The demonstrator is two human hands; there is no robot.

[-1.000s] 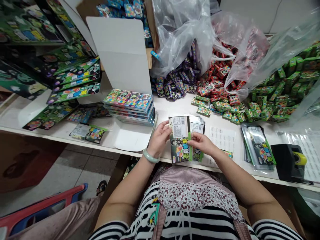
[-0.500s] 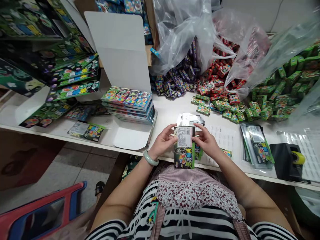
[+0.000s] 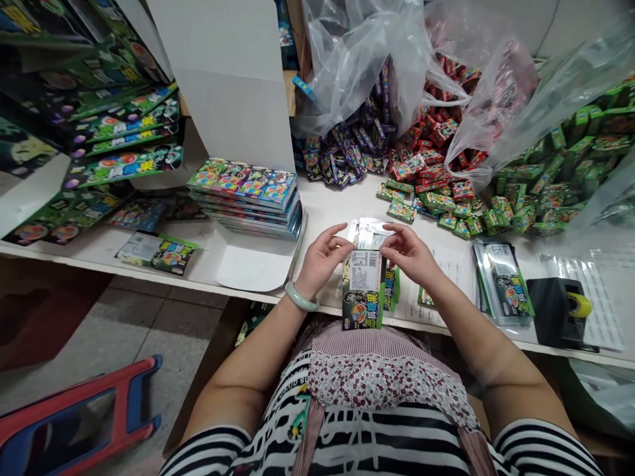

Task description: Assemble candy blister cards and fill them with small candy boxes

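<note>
My left hand (image 3: 321, 259) and my right hand (image 3: 409, 254) both pinch the top edge of a green and black packet (image 3: 364, 289) with a white barcode label. It hangs upright over the near edge of the white table (image 3: 327, 211). A thin pile of similar packets (image 3: 370, 233) lies flat just behind it. A pale green bangle (image 3: 300, 299) circles my left wrist.
A stack of colourful card packs (image 3: 248, 195) sits on an open white box left of my hands. Loose purple (image 3: 342, 158), red (image 3: 431, 149) and green (image 3: 526, 192) small boxes spill from plastic bags at the back. More packets (image 3: 503, 284) and a black tape dispenser (image 3: 558, 311) lie right.
My hands have drawn the packet nearer to me and shifted to grip its top edge. The view has tilted downward.
</note>
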